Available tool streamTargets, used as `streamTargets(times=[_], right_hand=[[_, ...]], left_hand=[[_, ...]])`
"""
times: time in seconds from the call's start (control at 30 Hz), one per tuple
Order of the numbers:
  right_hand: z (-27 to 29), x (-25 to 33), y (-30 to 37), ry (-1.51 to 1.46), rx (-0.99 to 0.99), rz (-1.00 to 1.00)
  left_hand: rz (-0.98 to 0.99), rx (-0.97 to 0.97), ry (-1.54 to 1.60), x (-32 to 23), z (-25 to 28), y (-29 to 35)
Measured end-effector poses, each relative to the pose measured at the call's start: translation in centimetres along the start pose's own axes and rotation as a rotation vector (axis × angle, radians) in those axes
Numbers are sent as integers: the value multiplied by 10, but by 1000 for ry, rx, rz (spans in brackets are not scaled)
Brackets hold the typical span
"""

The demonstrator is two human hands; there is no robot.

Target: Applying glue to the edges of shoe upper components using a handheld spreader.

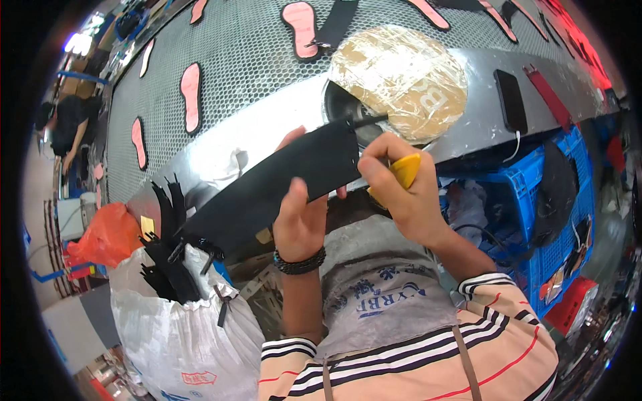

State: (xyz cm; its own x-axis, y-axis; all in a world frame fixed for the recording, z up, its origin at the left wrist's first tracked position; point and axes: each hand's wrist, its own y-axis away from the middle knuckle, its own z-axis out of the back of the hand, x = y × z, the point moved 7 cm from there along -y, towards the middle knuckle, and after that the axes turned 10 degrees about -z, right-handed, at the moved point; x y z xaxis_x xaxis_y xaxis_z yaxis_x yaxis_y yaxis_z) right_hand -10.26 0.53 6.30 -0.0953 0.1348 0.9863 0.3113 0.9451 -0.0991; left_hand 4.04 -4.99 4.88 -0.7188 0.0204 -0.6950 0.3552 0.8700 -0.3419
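My left hand [299, 217] is closed around a long flat black piece of material [267, 177], thumb on top and fingers beneath. The piece slants from the lower left up to the right. At its right end is my right hand [404, 190], with bent fingers wrapped round a smooth yellow object [405, 171]. Much of that object is hidden, so its kind cannot be made out. Just beyond the piece stands a dark round pot [341, 103], partly covered by a round cardboard lid [401, 77] wrapped in shiny film.
Pink sole-shaped pieces with black edges [191, 97] lie on a mesh belt [234, 73]. A phone [511, 100] with a white cable rests on the metal ledge. Below are a blue crate [528, 200] and a white sack [167, 341] with black strips [170, 267] sticking out.
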Motion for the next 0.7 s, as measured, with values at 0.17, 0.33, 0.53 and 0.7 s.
streamTargets(times=[0.17,0.33,0.53,0.7], right_hand=[[43,-5,-4,-16,-290,-86],[38,-7,-23,444,-152,100],[29,-5,-32,687,-168,302],[22,-8,-34,707,-75,300]], left_hand=[[-124,-286,-652,-15,39,8],[-8,-416,-349,-8,62,12],[-52,-486,-376,-7,66,21],[-27,-609,-345,4,85,35]])
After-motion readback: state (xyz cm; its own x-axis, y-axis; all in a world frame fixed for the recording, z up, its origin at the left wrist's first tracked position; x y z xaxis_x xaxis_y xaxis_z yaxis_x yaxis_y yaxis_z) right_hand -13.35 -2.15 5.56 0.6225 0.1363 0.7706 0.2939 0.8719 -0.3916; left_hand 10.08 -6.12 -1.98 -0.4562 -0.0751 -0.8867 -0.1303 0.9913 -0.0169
